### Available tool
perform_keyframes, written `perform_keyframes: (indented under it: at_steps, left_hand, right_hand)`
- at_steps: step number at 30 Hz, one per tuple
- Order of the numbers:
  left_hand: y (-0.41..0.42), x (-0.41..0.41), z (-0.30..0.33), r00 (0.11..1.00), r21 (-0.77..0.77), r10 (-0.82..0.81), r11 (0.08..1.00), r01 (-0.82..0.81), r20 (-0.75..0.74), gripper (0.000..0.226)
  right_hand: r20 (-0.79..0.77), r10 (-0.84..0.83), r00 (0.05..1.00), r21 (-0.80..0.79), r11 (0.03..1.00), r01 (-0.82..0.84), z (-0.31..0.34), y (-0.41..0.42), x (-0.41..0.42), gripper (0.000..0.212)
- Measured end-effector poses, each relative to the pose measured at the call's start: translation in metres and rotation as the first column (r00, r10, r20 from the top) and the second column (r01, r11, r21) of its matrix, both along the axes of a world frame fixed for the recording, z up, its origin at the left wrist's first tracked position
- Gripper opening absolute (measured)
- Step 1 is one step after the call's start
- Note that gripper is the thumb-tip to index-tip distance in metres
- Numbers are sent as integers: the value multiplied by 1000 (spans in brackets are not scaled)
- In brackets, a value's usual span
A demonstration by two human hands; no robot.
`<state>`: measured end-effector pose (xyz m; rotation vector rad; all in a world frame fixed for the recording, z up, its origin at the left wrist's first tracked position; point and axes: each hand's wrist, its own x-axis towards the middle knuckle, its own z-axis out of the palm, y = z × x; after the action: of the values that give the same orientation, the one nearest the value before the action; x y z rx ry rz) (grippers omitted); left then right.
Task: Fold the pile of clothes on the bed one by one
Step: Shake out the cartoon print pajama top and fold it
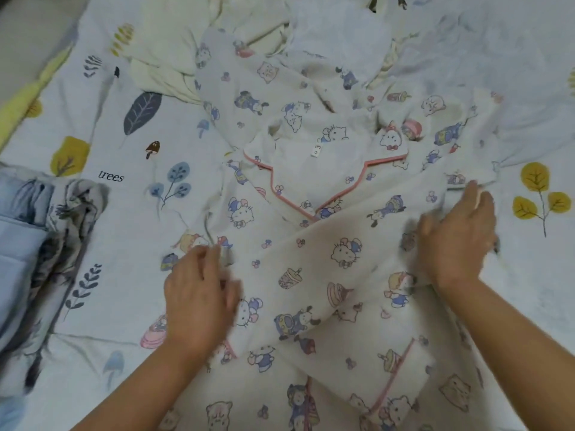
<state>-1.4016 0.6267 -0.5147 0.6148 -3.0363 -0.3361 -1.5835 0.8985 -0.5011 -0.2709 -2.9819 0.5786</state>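
Note:
A white pajama top (311, 253) printed with cartoon characters and edged in pink piping lies spread on the bed, collar pointing away from me. Its right sleeve is folded diagonally across the front, the cuff near the lower middle. My left hand (199, 293) rests on the top's left edge with fingers loosely bent, blurred by motion. My right hand (457, 234) lies on the folded sleeve near the right shoulder, fingers extended against the cloth. More clothes are heaped beyond the collar: a cream garment (168, 54) and a white one (339, 29).
The bedsheet (118, 157) is white with leaf, tree and mushroom prints. A folded blue-grey patterned cloth (40, 231) lies at the left edge. A yellow strip of bedding (28, 91) runs along the upper left border of the bed.

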Motion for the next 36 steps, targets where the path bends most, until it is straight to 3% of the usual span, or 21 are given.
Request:
perform_keyframes:
  at_steps: [2, 4, 6, 9, 12, 14, 18, 19, 23, 26, 31, 36]
  left_hand:
    - [8, 5, -8, 979, -27, -185, 982, 188, 81, 57]
    - [8, 11, -19, 922, -14, -307, 948, 319, 236, 61]
    - [4, 15, -28, 866, 51, -327, 942, 333, 378, 70]
    - [-3, 15, -40, 852, 84, -323, 945, 317, 411, 85]
    - [-6, 14, -36, 833, 109, -338, 940, 324, 439, 89]
    - [-12, 15, -21, 854, 160, -357, 934, 319, 379, 90]
    - [-36, 41, 12, 883, 181, -385, 920, 347, 267, 60]
    - [-45, 52, 19, 863, 160, -425, 905, 395, 274, 60]
    - [-73, 88, 31, 716, 23, -538, 806, 592, 445, 111]
    - [-92, 111, 30, 625, -45, -614, 695, 718, 482, 118]
    - [-93, 129, 22, 451, -28, -699, 526, 850, 554, 129]
    - [-88, 139, 27, 401, 8, -745, 478, 878, 533, 117]
  right_hand:
    - [-48, 225, 973, 95, 971, -220, -11, -13, 32, 75]
    - [179, 405, 897, 180, 882, -435, -25, -17, 55, 75]
    - [425, 410, 807, 210, 823, -528, -45, -7, 65, 71]
    - [560, 399, 726, 189, 792, -581, -54, 5, 61, 66]
    - [544, 452, 707, 97, 803, -588, -40, 5, 59, 66]
    - [466, 488, 738, 65, 813, -579, -23, 11, 66, 63]
    - [297, 569, 766, 95, 781, -617, -1, 55, 105, 69]
    - [289, 578, 763, 118, 770, -627, -1, 68, 121, 75]
    - [452, 592, 667, 28, 738, -674, 2, 121, 175, 83]
    - [530, 640, 556, 159, 569, -807, 2, 148, 209, 107]
    - [453, 707, 543, 261, 478, -839, -6, 170, 238, 91]
    - [325, 803, 500, 258, 434, -863, -10, 162, 238, 65]
